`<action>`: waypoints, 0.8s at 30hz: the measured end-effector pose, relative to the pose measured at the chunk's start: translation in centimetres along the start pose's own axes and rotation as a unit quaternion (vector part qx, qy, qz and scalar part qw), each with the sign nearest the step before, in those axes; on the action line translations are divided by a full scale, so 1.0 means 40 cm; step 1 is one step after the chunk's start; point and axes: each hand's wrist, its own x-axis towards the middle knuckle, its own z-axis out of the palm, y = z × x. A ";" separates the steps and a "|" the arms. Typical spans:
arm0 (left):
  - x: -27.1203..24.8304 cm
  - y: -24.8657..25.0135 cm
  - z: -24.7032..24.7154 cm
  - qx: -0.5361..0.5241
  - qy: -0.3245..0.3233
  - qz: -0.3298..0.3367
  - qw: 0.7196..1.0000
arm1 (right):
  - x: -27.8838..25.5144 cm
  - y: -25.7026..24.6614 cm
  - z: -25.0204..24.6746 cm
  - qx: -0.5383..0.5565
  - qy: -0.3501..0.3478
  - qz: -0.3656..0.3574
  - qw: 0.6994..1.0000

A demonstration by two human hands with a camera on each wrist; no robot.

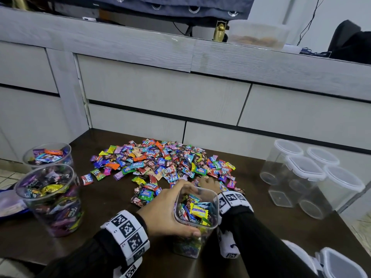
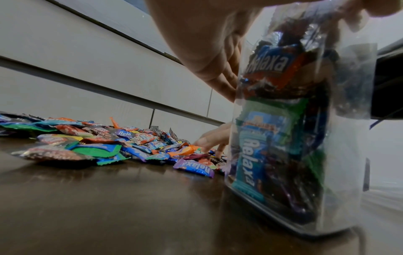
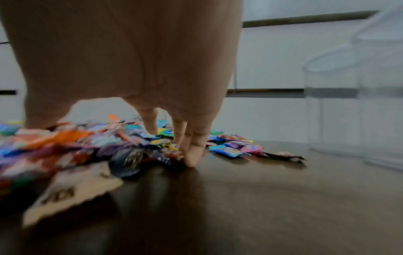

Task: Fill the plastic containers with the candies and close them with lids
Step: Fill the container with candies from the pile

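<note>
My left hand (image 1: pixel 163 212) wraps the tall clear square plastic container (image 1: pixel 195 221), upright on the dark table (image 1: pixel 112 201), mouth up. My right hand (image 1: pixel 208 183), fingers spread downward, touches the colourful wrapped candies (image 1: pixel 160 159) behind it.

A heap of candies (image 1: pixel 164 163) is lying at the middle of the table (image 1: pixel 112 199), in front of the drawers (image 1: pixel 160 91). Two filled tubs (image 1: pixel 50 197) are standing at the left edge, one behind the other. A cluster of lidded containers (image 1: pixel 305 177) is sitting to the right. Nearest the person, a square container (image 1: pixel 195 221) is standing between the left hand (image 1: pixel 166 211) and the right hand (image 1: pixel 208 184), which is reaching into the heap's near edge.
</note>
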 end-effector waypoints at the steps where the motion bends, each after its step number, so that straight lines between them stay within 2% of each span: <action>1: -0.001 -0.001 0.000 -0.003 0.004 0.002 1.000 | 0.003 -0.007 0.007 0.001 -0.017 -0.019 1.000; 8: -0.001 0.000 0.001 -0.011 0.012 0.005 1.000 | -0.002 -0.017 -0.011 -0.119 -0.064 -0.125 0.983; 9: -0.001 0.002 0.000 -0.013 0.012 0.006 1.000 | -0.002 -0.015 -0.018 -0.145 -0.047 -0.164 0.975; 10: -0.001 0.003 0.000 -0.014 0.012 0.006 1.000 | -0.006 -0.014 -0.024 -0.148 -0.040 -0.169 0.974; 15: -0.003 0.000 0.001 -0.010 0.011 0.001 1.000 | 0.008 0.021 -0.016 -0.077 -0.001 -0.122 0.990; 20: -0.006 0.005 0.003 -0.008 0.013 -0.003 1.000 | -0.017 0.041 -0.025 -0.099 0.001 -0.120 0.988; 24: -0.006 0.007 0.005 -0.003 0.008 -0.013 1.000 | -0.052 0.092 -0.042 -0.035 0.049 -0.120 0.991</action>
